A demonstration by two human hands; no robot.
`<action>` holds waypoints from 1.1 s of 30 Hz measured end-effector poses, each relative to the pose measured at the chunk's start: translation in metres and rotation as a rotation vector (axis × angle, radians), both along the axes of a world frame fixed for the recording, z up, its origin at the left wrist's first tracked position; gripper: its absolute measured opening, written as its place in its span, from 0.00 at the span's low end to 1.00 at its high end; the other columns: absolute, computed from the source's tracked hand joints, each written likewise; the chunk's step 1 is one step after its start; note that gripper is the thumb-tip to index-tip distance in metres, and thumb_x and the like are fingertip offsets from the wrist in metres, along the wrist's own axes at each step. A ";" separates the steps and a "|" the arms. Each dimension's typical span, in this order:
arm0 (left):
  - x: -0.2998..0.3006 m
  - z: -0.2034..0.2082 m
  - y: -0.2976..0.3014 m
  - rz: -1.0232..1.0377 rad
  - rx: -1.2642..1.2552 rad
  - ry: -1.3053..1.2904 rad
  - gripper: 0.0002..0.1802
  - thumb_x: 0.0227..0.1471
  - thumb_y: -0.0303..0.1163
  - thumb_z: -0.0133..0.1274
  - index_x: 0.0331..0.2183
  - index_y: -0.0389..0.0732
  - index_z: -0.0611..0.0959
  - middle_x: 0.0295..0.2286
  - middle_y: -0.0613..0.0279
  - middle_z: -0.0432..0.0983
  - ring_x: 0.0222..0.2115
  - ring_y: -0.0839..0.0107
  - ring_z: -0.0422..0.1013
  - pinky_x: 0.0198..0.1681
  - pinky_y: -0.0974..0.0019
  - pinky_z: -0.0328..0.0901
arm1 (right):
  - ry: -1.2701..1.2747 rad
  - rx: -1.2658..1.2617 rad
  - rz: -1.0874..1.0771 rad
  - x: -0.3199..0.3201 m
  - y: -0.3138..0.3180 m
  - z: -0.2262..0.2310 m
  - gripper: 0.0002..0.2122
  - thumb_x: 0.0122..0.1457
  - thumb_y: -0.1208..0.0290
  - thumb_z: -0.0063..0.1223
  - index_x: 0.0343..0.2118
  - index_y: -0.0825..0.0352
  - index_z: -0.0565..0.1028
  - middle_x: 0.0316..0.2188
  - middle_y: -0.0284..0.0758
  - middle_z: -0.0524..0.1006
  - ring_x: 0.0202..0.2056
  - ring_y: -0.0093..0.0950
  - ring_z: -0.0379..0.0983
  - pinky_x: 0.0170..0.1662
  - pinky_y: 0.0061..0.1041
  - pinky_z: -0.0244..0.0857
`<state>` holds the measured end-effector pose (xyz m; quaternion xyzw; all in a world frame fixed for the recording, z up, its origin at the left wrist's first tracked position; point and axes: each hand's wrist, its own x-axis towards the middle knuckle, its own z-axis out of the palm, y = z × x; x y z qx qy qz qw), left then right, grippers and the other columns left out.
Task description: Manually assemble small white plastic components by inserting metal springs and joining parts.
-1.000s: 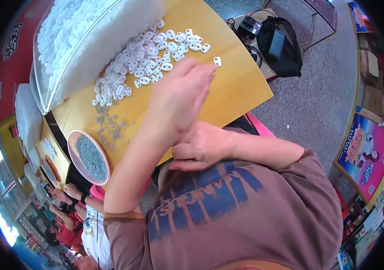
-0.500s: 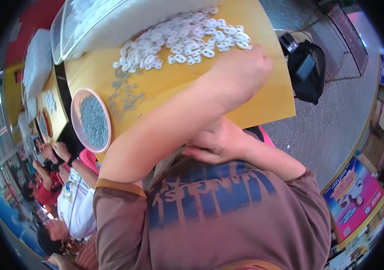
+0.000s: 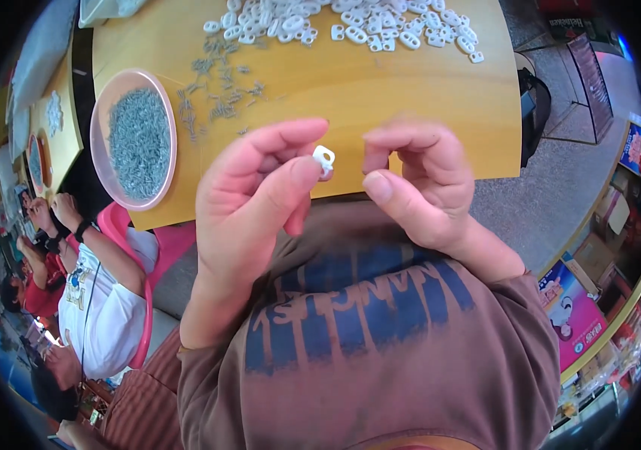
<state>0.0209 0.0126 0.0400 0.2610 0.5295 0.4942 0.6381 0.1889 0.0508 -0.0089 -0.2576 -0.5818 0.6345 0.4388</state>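
My left hand (image 3: 242, 195) pinches a small white plastic piece (image 3: 325, 156) with a round hole in it, between thumb and fingers, above the near edge of the table. To its right, level with it, my right hand (image 3: 429, 184) is curled with thumb and forefinger apart. A gap shows between those fingertips, and I see nothing held in it. Beyond both hands lies a spread of similar white plastic pieces (image 3: 410, 37). Small grey metal pieces (image 3: 223, 86), like little springs, are scattered to the left of that spread. A pink bowl (image 3: 97, 142) holds many more grey pieces (image 3: 140, 142).
The yellow table (image 3: 320, 97) ends close in front of my body. A clear container (image 3: 103, 9) stands at the far left corner. On the left, a co-worker in a white shirt (image 3: 103, 307) sits on a pink chair (image 3: 148, 292). A black bag (image 3: 537, 105) lies beyond the right edge.
My left hand has come back from beside the white pieces at the right and now holds one. My right hand has risen from under the left forearm, fingers parted. The view has shifted.
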 end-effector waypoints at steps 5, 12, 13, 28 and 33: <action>-0.007 -0.005 -0.014 0.046 0.116 -0.013 0.13 0.48 0.23 0.48 0.39 0.31 0.72 0.25 0.64 0.72 0.16 0.87 0.60 0.17 0.85 0.54 | 0.069 0.120 -0.113 -0.033 -0.001 0.012 0.11 0.43 0.82 0.53 0.33 0.70 0.72 0.22 0.33 0.70 0.24 0.22 0.66 0.27 0.17 0.61; -0.022 -0.008 -0.023 -0.029 0.104 -0.019 0.13 0.47 0.21 0.48 0.38 0.32 0.73 0.24 0.66 0.72 0.16 0.87 0.61 0.17 0.85 0.55 | -0.104 0.284 -0.041 -0.034 -0.005 0.017 0.09 0.44 0.84 0.53 0.31 0.70 0.73 0.26 0.35 0.71 0.28 0.24 0.66 0.29 0.18 0.59; -0.022 -0.009 -0.023 -0.032 0.082 -0.033 0.12 0.47 0.21 0.48 0.37 0.32 0.73 0.25 0.66 0.72 0.16 0.88 0.61 0.18 0.85 0.55 | -0.119 0.265 -0.045 -0.035 -0.005 0.017 0.09 0.44 0.84 0.53 0.30 0.69 0.73 0.26 0.34 0.71 0.28 0.24 0.66 0.29 0.18 0.59; -0.028 -0.049 -0.062 0.001 -0.178 -0.246 0.07 0.46 0.22 0.47 0.32 0.35 0.71 0.23 0.69 0.67 0.17 0.87 0.59 0.21 0.85 0.55 | -0.742 0.772 -0.121 -0.058 0.035 -0.023 0.07 0.45 0.77 0.51 0.30 0.67 0.73 0.27 0.36 0.72 0.29 0.34 0.68 0.32 0.27 0.62; -0.030 -0.051 -0.061 0.012 -0.162 -0.237 0.07 0.46 0.23 0.47 0.32 0.35 0.71 0.23 0.70 0.67 0.17 0.87 0.58 0.21 0.84 0.54 | -0.893 0.866 -0.149 -0.069 0.043 -0.024 0.07 0.44 0.76 0.52 0.29 0.66 0.73 0.27 0.35 0.71 0.32 0.33 0.67 0.36 0.29 0.60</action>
